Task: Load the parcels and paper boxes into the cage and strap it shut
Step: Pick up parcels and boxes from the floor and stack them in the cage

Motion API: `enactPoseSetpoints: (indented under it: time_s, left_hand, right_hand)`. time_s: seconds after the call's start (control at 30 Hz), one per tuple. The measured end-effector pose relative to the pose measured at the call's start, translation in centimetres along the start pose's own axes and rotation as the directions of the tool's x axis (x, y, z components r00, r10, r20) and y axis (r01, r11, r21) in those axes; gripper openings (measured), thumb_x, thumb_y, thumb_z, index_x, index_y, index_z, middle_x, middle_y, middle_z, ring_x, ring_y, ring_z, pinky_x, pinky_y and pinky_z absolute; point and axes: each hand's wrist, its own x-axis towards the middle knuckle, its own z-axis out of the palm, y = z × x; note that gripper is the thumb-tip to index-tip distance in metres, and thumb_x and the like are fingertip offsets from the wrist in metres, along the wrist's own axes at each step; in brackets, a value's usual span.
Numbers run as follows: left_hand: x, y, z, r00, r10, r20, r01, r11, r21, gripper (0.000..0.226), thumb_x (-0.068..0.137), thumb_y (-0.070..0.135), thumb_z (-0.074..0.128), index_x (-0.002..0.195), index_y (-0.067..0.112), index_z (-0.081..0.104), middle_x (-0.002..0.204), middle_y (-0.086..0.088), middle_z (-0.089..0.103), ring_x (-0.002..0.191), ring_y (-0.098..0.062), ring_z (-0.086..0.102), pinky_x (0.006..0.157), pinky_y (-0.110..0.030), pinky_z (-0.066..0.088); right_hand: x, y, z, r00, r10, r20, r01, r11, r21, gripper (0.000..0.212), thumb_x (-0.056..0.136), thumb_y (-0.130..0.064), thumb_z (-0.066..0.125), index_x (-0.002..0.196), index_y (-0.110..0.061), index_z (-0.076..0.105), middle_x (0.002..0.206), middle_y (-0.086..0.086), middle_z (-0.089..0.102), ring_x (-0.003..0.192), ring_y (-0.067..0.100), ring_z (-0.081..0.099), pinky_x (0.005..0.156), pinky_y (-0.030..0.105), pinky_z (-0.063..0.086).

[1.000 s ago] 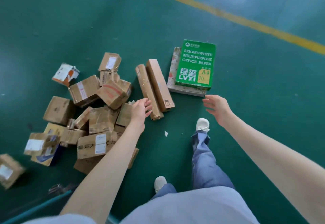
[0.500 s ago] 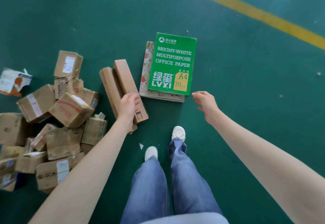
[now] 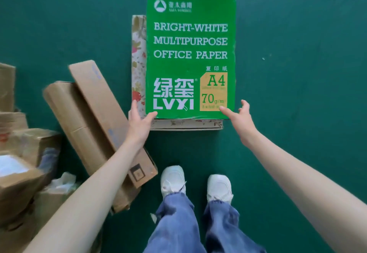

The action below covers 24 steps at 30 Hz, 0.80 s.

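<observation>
Green paper box (image 3: 190,54) lies closed on a flat flowered box (image 3: 138,64), which lies on the green floor (image 3: 297,74). The left hand (image 3: 139,125) is open, its fingers spread at the near left corner. The right hand (image 3: 241,121) is open too, at the near right corner. Two long cardboard boxes (image 3: 95,117) and brown parcels (image 3: 19,183) lie to the left, near the person's white shoes (image 3: 172,179)
</observation>
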Motion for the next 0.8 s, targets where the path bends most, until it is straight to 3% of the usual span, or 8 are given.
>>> enactPoseSetpoints:
  time_s: [0.07,0.2,0.33,0.4,0.5,0.57,0.7,0.8]
  left_hand:
    - [4.0,-2.4,2.2,0.999,-0.032,0.017,0.033,0.998,-0.057,0.099,0.083,0.046,0.068,0.157,0.015,0.011,0.162,-0.004,0.023,0.147,-0.019,0.026,0.123,-0.044,0.018]
    - [7.6,-5.5,5.3,0.978,-0.163,-0.129,0.148,0.982,-0.119,0.079,0.094,0.045,0.059,0.157,0.017,0.02,0.161,0.0,0.026,0.148,-0.02,0.024,0.122,-0.041,0.016]
    - [7.5,-6.1,6.4,0.958,-0.171,-0.231,0.128,0.974,-0.189,0.074,0.09,0.045,0.065,0.152,0.019,0.033,0.153,0.001,0.041,0.141,-0.02,0.037,0.118,-0.042,0.027]
    - [6.6,-5.5,5.7,0.962,-0.18,-0.207,0.125,0.959,-0.254,0.063,0.088,0.041,0.069,0.142,0.019,0.042,0.141,0.004,0.052,0.131,-0.017,0.047,0.113,-0.039,0.034]
    - [3.5,-2.9,3.6,0.964,-0.221,-0.151,0.151,0.914,-0.376,0.05,0.076,0.047,0.077,0.114,0.027,0.052,0.124,0.004,0.064,0.115,-0.018,0.06,0.105,-0.044,0.044]
    - [0.8,-0.8,2.0,0.961,-0.258,-0.098,0.184,0.865,-0.467,0.037,0.081,0.041,0.076,0.102,0.025,0.049,0.116,0.0,0.066,0.106,-0.021,0.064,0.091,-0.045,0.052]
    - [-6.6,4.8,-1.6,0.953,-0.291,-0.087,0.196,0.808,-0.555,0.027,0.089,0.03,0.072,0.096,0.024,0.047,0.119,-0.005,0.066,0.106,-0.026,0.065,0.086,-0.047,0.057]
    - [-12.2,8.6,-4.9,0.95,-0.302,-0.076,0.207,0.794,-0.571,0.033,0.088,0.032,0.073,0.103,0.022,0.046,0.124,-0.008,0.065,0.112,-0.03,0.065,0.09,-0.051,0.056]
  right_hand:
    - [4.5,2.4,0.9,1.0,0.016,0.015,-0.016,1.0,0.019,0.092,0.09,-0.038,0.069,0.156,-0.016,0.009,0.159,0.006,0.029,0.143,0.023,0.033,0.114,0.039,0.027]
    - [9.9,5.2,1.7,0.999,0.019,0.031,-0.022,0.996,0.088,0.073,0.088,-0.037,0.071,0.146,-0.011,0.035,0.137,0.0,0.056,0.122,0.015,0.053,0.107,0.034,0.037]
    - [10.9,5.4,1.1,0.998,0.0,0.057,-0.007,0.993,0.122,0.056,0.085,-0.04,0.072,0.13,-0.013,0.055,0.123,-0.001,0.066,0.113,0.013,0.062,0.098,0.03,0.043]
    - [9.7,4.7,0.5,0.998,-0.022,0.058,0.014,0.991,0.132,0.051,0.081,-0.044,0.074,0.122,-0.016,0.062,0.115,-0.003,0.07,0.104,0.01,0.066,0.093,0.026,0.049]
    - [5.8,2.8,-0.8,1.0,-0.016,-0.009,0.017,0.995,0.094,0.078,0.055,-0.071,0.079,0.113,-0.02,0.066,0.107,-0.005,0.073,0.101,0.014,0.069,0.095,0.036,0.053]
    - [2.7,1.4,-1.8,0.999,0.0,-0.045,0.004,0.998,0.066,0.079,0.046,-0.076,0.074,0.103,-0.021,0.069,0.1,-0.005,0.074,0.097,0.016,0.07,0.091,0.038,0.055]
    - [-5.3,-2.4,-3.9,0.994,0.07,-0.089,-0.065,0.996,0.053,0.044,0.068,-0.062,0.078,0.086,-0.022,0.071,0.091,-0.004,0.073,0.094,0.021,0.07,0.086,0.041,0.055]
    - [-11.6,-5.3,-5.9,0.991,0.076,-0.109,-0.073,0.997,0.032,0.035,0.075,-0.058,0.076,0.081,-0.024,0.069,0.087,-0.005,0.071,0.091,0.022,0.067,0.085,0.038,0.054]
